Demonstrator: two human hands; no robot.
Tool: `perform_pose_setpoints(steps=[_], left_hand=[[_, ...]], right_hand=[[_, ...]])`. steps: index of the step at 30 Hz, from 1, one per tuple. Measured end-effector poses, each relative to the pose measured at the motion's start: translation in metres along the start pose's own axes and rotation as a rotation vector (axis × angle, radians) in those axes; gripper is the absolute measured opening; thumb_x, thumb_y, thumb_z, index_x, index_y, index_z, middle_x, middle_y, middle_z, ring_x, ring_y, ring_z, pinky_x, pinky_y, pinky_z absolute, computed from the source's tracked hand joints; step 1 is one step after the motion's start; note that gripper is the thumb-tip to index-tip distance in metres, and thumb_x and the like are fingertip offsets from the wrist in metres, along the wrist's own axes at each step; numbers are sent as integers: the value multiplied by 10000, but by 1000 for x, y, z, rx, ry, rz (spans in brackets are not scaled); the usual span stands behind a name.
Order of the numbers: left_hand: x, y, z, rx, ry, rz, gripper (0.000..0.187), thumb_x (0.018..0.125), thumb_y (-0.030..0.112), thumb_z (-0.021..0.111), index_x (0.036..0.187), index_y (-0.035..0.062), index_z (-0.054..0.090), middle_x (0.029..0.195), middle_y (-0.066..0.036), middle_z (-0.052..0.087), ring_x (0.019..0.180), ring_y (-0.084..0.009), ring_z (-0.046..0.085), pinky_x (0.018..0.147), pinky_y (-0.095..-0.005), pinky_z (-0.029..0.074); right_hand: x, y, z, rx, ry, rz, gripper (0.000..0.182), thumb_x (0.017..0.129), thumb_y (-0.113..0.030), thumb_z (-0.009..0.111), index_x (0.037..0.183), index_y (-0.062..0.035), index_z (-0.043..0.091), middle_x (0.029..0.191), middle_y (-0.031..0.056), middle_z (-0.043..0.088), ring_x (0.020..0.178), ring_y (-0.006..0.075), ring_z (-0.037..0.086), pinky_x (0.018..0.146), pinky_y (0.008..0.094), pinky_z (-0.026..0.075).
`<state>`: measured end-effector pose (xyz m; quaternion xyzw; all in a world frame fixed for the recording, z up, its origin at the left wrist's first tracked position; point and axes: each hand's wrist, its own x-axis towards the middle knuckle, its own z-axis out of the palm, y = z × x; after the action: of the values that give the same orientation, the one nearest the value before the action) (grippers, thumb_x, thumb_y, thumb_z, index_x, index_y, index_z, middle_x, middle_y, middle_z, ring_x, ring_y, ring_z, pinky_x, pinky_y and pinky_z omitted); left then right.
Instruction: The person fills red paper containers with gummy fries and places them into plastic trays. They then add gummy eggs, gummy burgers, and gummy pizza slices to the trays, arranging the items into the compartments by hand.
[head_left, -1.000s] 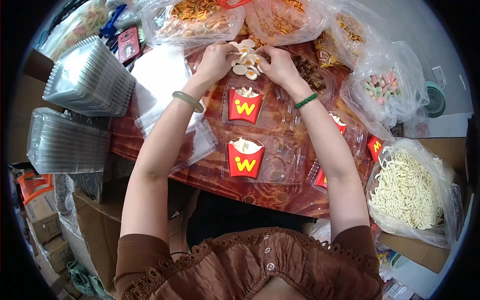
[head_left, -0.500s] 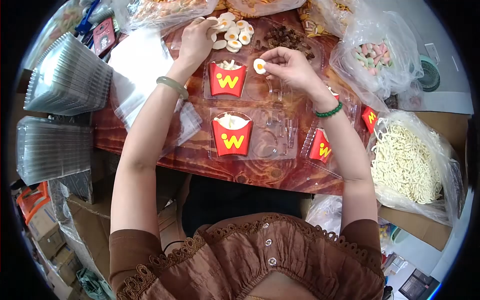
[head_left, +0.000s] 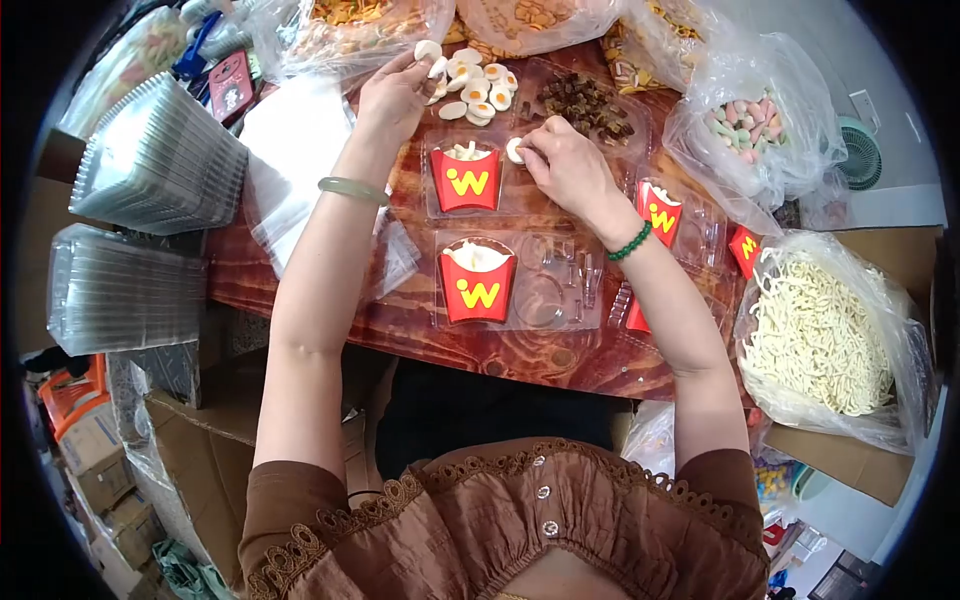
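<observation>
Head view. My right hand [head_left: 572, 168] has thumb and fingers closed in a pinch on a white egg piece [head_left: 515, 150], held just right of the mouth of the far red carton [head_left: 466, 177]. I cannot tell whether the piece touches the far clear tray [head_left: 515, 195] beneath. My left hand [head_left: 393, 98] is raised at the left side of the egg pile [head_left: 482, 92], its fingertips gripping white pieces [head_left: 437, 68]; I cannot count them for certain.

Wrists: green bead bracelet [head_left: 630, 241] on the right, pale green bangle [head_left: 354, 190] on the left.

Between my forearms: the far carton sits in the left part of its tray, pale sticks showing at its top. Nearer me, a second tray [head_left: 568, 318] holds the near red carton [head_left: 477, 287], likewise filled, with a round recess beside it.

Beyond my right hand: dark brown pieces [head_left: 585, 105] in a heap. Right of my forearm: another red carton [head_left: 660, 212], partly covered by my arm. Farther right: a bag of pale sticks [head_left: 820, 330] in a cardboard box, and a bag of pastel pieces [head_left: 745, 125]. Left side: two stacks of clear trays [head_left: 158, 155], near flat plastic bags [head_left: 300, 150].
</observation>
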<state>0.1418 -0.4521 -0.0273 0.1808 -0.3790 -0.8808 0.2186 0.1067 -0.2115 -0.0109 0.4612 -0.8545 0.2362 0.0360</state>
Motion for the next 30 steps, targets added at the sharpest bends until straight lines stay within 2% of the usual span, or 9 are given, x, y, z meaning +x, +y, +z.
perform_pose_setpoints(steps=[3,6,9,12,21,24,25,28,30], left_hand=[[2,1,-4,-235,-133,-173,250,918,30,514,1159,-22,468,1029,-115,546,849,-196,575,694,-238,522],[-21,6,8,-336,-195,-215,212,921,40,512,1123,-14,484,1031,-106,539,853,-185,574,711,-238,530],[-41,1,19,-272,-280,-201,189,921,46,515,1101,-5,495,1027,-101,545,847,-182,578,722,-238,532],[-81,0,48,-212,-203,-116,178,921,48,509,1097,19,500,1034,-99,565,876,-172,600,731,-268,537],[-152,-3,64,-285,-183,-16,220,956,91,448,1157,5,472,1135,-115,553,1068,-226,561,908,-314,466],[-183,3,48,-203,-201,55,225,954,89,441,1149,-20,470,1137,-160,562,1099,-283,565,914,-325,483],[-196,2,42,-160,-215,13,228,954,90,440,1146,-29,470,1113,-171,572,1079,-284,577,899,-324,498],[-233,-8,35,-131,-249,-135,232,953,97,437,1132,-48,467,1092,-192,574,1054,-294,592,858,-308,536],[-250,-23,26,-162,-282,-221,224,955,108,437,1120,-38,482,1078,-168,587,1023,-288,610,833,-298,546]], right_hand=[[5,0,-3,-48,5,-14,150,827,-156,626,921,-42,650,852,137,600,755,291,599,669,350,484],[15,-10,-22,452,115,104,185,852,-153,643,989,-30,643,883,51,652,757,103,598,678,250,490],[30,-24,-34,807,159,7,244,858,-99,645,1082,-8,611,881,2,631,785,45,573,670,190,477],[27,-61,-49,636,133,-1,271,804,-79,694,1053,-5,616,829,-16,608,708,23,536,635,179,468],[-20,-65,-53,906,-1,147,227,814,-88,687,998,28,620,912,36,643,806,72,596,721,211,502],[-54,-41,-54,467,94,-48,164,827,-69,650,982,-16,649,893,16,658,816,75,604,711,222,501],[-66,-42,-55,385,5,-17,163,798,-29,646,957,-51,668,878,11,658,820,105,615,697,244,504],[-88,-34,-38,262,39,-329,208,698,-2,692,888,-81,662,894,39,635,807,210,593,696,301,491],[-92,-35,-32,208,69,-359,175,691,-18,687,851,-80,650,860,33,620,807,218,584,698,312,492]])
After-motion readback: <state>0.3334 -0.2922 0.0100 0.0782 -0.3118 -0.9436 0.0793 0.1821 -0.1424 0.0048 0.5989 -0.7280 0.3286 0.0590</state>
